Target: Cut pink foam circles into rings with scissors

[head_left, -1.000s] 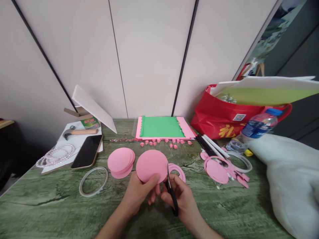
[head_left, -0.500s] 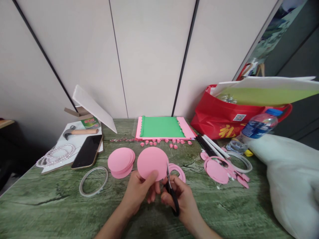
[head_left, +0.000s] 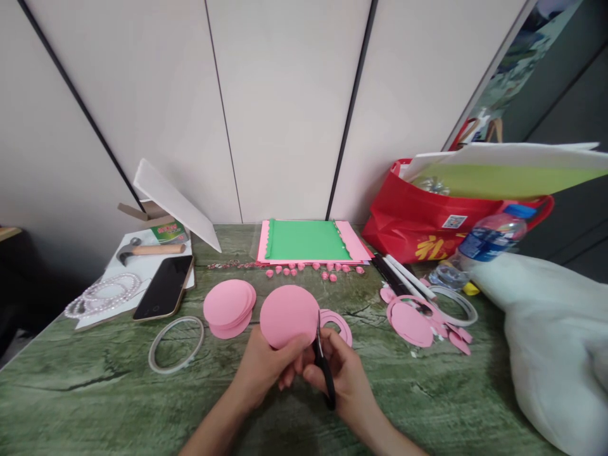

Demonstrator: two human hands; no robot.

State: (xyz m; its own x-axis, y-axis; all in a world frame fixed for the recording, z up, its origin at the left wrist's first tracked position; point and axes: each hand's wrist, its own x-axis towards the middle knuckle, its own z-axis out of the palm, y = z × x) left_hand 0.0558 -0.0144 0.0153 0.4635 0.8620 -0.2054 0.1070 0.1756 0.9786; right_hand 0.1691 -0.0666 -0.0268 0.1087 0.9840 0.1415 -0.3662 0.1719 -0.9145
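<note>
A pink paper circle is pinched in my left hand, thumb on top near its lower edge. My right hand grips black-handled scissors, their blades upright against the circle's right edge. Whether the blades are parted is hard to see. Just left of my hands lies a stack of pink paper circles. Behind the scissors, a pink paper ring rests on the table, partly hidden by my right hand.
Left are a tape roll, phone, hammer and bead strings. Green paper and small pink curls lie at the back. Right are paper scraps, pens, a bottle and red bag.
The pink circle has tipped slightly lower in my left hand. The scissors have swung a little left and stay at its right edge. The view has shifted slightly.
</note>
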